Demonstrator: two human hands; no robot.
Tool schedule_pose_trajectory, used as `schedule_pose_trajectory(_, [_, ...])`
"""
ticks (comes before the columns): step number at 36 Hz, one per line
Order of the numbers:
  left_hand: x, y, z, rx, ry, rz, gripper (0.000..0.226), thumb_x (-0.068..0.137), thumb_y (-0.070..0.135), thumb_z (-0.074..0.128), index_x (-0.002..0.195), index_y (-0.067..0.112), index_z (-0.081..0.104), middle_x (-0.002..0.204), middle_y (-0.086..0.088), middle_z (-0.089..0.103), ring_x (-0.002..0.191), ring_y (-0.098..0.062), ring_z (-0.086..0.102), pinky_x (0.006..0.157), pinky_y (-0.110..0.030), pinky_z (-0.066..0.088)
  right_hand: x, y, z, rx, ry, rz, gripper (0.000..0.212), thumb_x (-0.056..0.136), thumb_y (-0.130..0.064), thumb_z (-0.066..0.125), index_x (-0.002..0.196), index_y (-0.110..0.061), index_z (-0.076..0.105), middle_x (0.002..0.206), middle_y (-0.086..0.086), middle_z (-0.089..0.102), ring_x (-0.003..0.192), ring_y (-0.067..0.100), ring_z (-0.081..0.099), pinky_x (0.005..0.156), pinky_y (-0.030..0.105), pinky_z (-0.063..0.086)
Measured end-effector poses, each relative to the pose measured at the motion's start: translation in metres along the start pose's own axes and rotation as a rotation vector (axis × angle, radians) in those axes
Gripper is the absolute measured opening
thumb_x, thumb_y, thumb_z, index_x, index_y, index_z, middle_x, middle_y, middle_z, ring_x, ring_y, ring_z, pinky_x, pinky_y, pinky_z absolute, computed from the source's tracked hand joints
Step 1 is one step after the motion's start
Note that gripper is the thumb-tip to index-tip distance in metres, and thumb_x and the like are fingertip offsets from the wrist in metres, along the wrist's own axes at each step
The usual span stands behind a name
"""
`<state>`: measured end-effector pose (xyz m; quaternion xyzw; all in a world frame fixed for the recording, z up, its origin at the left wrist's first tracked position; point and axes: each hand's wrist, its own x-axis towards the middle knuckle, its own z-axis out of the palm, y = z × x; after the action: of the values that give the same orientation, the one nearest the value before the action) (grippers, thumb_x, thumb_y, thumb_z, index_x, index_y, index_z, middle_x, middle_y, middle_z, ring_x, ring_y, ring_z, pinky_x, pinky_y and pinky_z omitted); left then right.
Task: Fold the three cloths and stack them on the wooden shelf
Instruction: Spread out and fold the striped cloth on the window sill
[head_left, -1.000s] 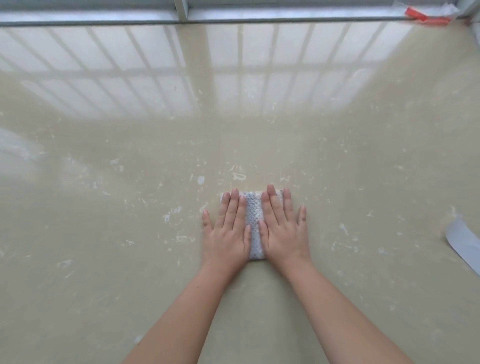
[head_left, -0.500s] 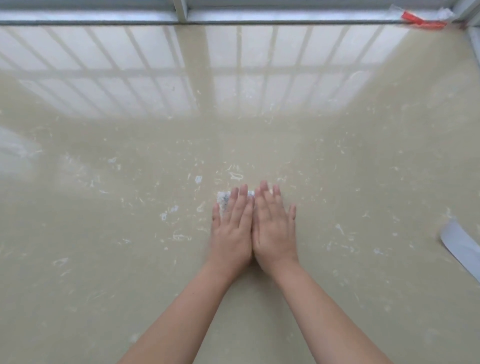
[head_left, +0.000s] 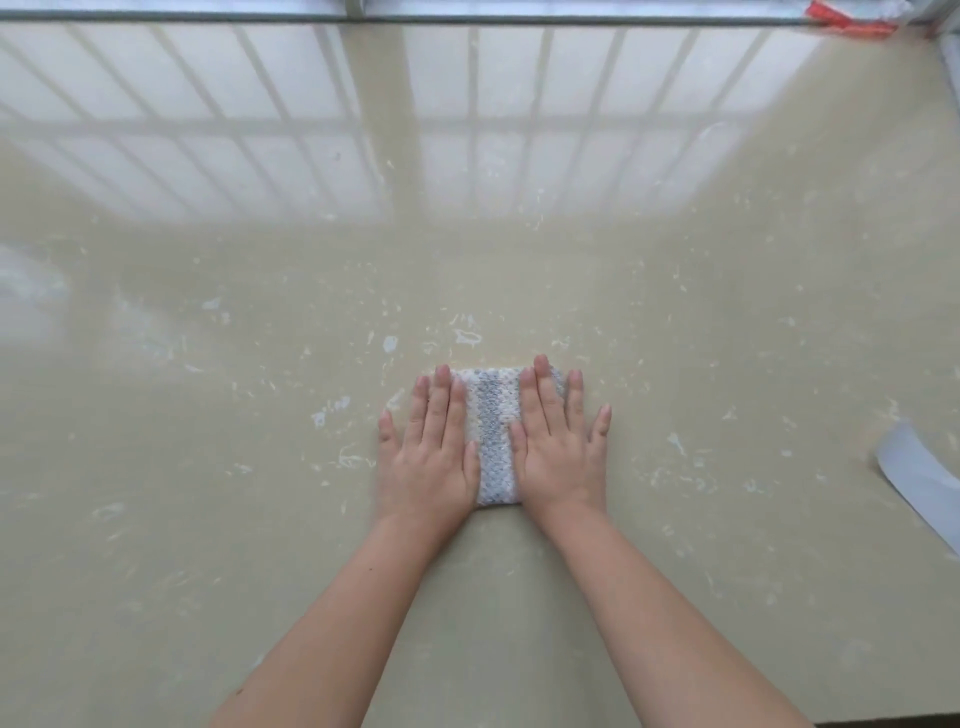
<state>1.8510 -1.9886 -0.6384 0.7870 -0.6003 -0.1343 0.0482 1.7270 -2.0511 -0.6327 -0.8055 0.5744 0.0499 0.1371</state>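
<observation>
We are pressing our left hand (head_left: 426, 462) and right hand (head_left: 558, 452), fingers straight, flat onto a folded white-and-blue knitted cloth (head_left: 491, 431), centre frame, on the glossy beige desk (head_left: 208, 519).

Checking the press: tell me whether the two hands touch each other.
Apart. Head view: left hand and right hand press flat on the folded cloth, with cloth showing between them.

One wide-angle head-worn camera looks forward and steeply down onto the near beige table (head_left: 208, 519), left hand (head_left: 426, 460) and right hand (head_left: 558, 452) low-centre, window frame (head_left: 571, 20) topmost.
</observation>
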Motion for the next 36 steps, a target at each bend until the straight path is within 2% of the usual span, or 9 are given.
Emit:
schedule_pose_trajectory(3, [-0.005, -0.011, -0.01, -0.002, -0.116, -0.056, 0.063, 0.088, 0.031, 0.027, 0.146, 0.006, 0.02, 0.15, -0.007, 0.032, 0.138, -0.019, 0.023, 0.097, -0.06, 0.034, -0.002, 0.006, -0.011, 0.037, -0.1, 0.049, 0.057, 0.096, -0.037, 0.01, 0.145, -0.012, 0.025, 0.15, 0.0, 0.031, 0.133, 0.026, 0.04, 0.1, 0.059, 0.032])
schedule_pose_trajectory(5, [-0.005, -0.014, -0.023, 0.012, -0.209, -0.047, 0.067, 0.088, 0.037, 0.011, 0.148, 0.012, 0.001, 0.156, -0.001, 0.008, 0.144, -0.014, 0.005, 0.106, -0.058, 0.026, -0.002, 0.012, -0.017, 0.05, -0.157, 0.037, 0.063, 0.087, -0.042, -0.004, 0.145, -0.017, -0.002, 0.152, -0.006, -0.007, 0.145, 0.018, 0.011, 0.113, 0.052, 0.01])
schedule_pose_trajectory(7, [-0.004, -0.014, -0.034, -0.049, -0.293, -0.054, 0.059, 0.087, 0.04, -0.007, 0.14, 0.022, -0.024, 0.152, 0.009, -0.021, 0.138, -0.006, -0.021, 0.115, -0.049, 0.004, -0.002, 0.019, -0.025, 0.139, -0.167, 0.023, 0.055, 0.095, -0.038, -0.003, 0.147, -0.02, -0.008, 0.15, -0.011, -0.019, 0.145, 0.01, -0.006, 0.115, 0.042, -0.002])
schedule_pose_trajectory(9, [0.001, -0.01, -0.047, -0.172, -0.313, -0.108, 0.056, 0.098, 0.031, 0.009, 0.146, 0.018, -0.018, 0.157, 0.007, -0.011, 0.143, -0.007, -0.011, 0.116, -0.043, 0.0, 0.001, 0.024, -0.04, 0.27, -0.102, 0.027, 0.049, 0.102, -0.023, 0.02, 0.149, -0.013, 0.014, 0.157, -0.001, 0.008, 0.144, 0.015, 0.01, 0.115, 0.035, 0.008])
schedule_pose_trajectory(12, [0.012, -0.007, -0.067, -0.369, -0.185, -0.184, 0.06, 0.096, 0.01, 0.035, 0.149, 0.007, 0.007, 0.154, -0.009, 0.022, 0.141, -0.022, 0.022, 0.114, -0.036, 0.017, 0.012, 0.023, -0.064, 0.424, 0.03, 0.044, 0.041, 0.097, -0.015, 0.041, 0.136, -0.003, 0.041, 0.137, 0.013, 0.044, 0.128, 0.025, 0.039, 0.107, 0.031, 0.026])
schedule_pose_trajectory(17, [0.046, -0.003, -0.082, -0.315, -0.28, -0.106, 0.067, 0.089, 0.022, 0.056, 0.146, 0.01, 0.022, 0.145, -0.008, 0.035, 0.133, -0.022, 0.034, 0.106, -0.034, 0.031, 0.041, 0.009, -0.095, 0.217, -0.179, -0.169, 0.052, 0.087, -0.027, 0.06, 0.133, -0.012, 0.041, 0.129, 0.006, 0.042, 0.123, 0.022, 0.038, 0.102, 0.032, 0.033])
schedule_pose_trajectory(22, [0.076, 0.004, -0.087, -0.052, -0.438, -0.051, 0.059, 0.081, 0.036, 0.067, 0.129, 0.014, 0.041, 0.127, -0.006, 0.045, 0.118, -0.024, 0.044, 0.094, -0.038, 0.043, 0.061, -0.01, -0.097, -0.099, -0.391, -0.291, 0.046, 0.085, -0.018, 0.059, 0.127, -0.012, 0.041, 0.128, 0.008, 0.043, 0.12, 0.025, 0.04, 0.095, 0.034, 0.036])
schedule_pose_trajectory(32, [0.088, 0.011, -0.083, 0.12, -0.571, -0.066, 0.049, 0.079, 0.038, 0.068, 0.119, 0.014, 0.052, 0.122, -0.009, 0.047, 0.112, -0.026, 0.048, 0.092, -0.036, 0.042, 0.068, -0.016, -0.089, -0.247, -0.498, -0.217, 0.045, 0.084, -0.024, 0.062, 0.123, -0.009, 0.045, 0.128, 0.013, 0.043, 0.121, 0.028, 0.039, 0.098, 0.036, 0.036])
schedule_pose_trajectory(36, [0.089, 0.011, -0.085, 0.044, -0.568, -0.095, 0.036, 0.079, 0.029, 0.066, 0.108, 0.014, 0.052, 0.112, -0.008, 0.048, 0.102, -0.025, 0.049, 0.084, -0.033, 0.044, 0.071, -0.015, -0.095, -0.168, -0.532, -0.193, 0.037, 0.083, -0.021, 0.06, 0.116, -0.009, 0.05, 0.122, 0.013, 0.048, 0.115, 0.029, 0.046, 0.088, 0.034, 0.04])
